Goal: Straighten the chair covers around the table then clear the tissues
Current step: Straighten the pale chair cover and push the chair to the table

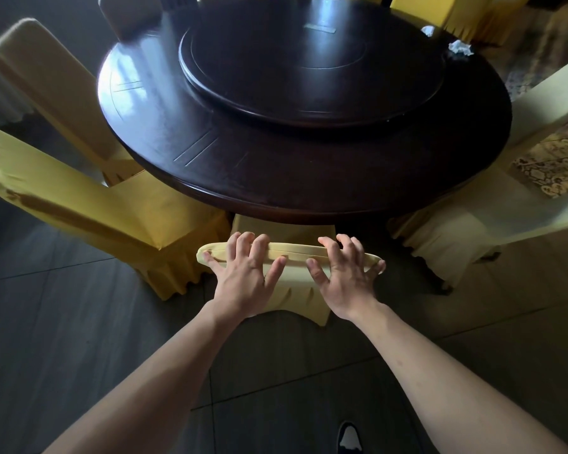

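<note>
A chair in a yellow cover [297, 283] stands pushed under the near edge of the dark round table [276, 178]. My left hand [243, 273] and my right hand [345, 273] rest side by side on top of its backrest, fingers spread and curled over the top edge of the fabric. Neither hand encloses anything. Two crumpled white tissues lie on the far right of the tabletop, one [460, 47] near the edge, the other [427, 30] a little further back.
A raised turntable [312, 60] fills the table's middle. More yellow-covered chairs ring the table: one close on the left [89, 204], one behind it [56, 83], a pale one at right [492, 204], another far right [456, 14]. A patterned carpet [551, 158] lies at right.
</note>
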